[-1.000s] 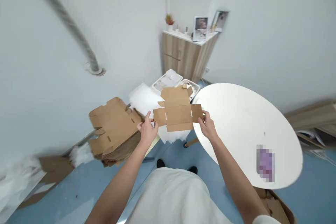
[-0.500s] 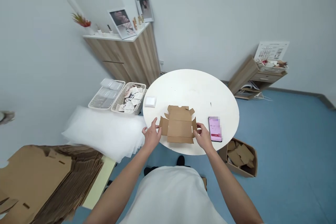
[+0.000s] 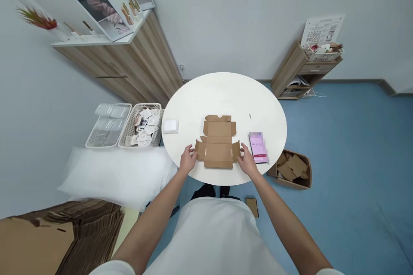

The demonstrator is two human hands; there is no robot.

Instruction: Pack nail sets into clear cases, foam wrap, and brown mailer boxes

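An unfolded brown cardboard box (image 3: 218, 152) lies on the round white table (image 3: 222, 90), its lid part spread out toward the far side. At its left side flap is my left hand (image 3: 188, 160), with the thumb and fingers closing on the flap's outer edge. My right hand (image 3: 248, 162) grips the right side flap the same way, thumb on the near side. Both side flaps are partly raised. Just right of my right hand lies a phone (image 3: 258, 148) with a pink screen, partly blurred out.
A small white stack (image 3: 171, 126) sits at the table's left edge. Beyond are two baskets (image 3: 140, 125), white foam sheets (image 3: 119, 176) and stacked flat cardboard (image 3: 35, 245). An open carton (image 3: 293, 169) of cardboard pieces and a small box (image 3: 252, 207) are on the floor.
The camera view has shifted, bringing the cabinet lower left nearer. The cardboard box's far lid part and its flaps now lie flatter and straighter. Both hands stay at the side flaps.
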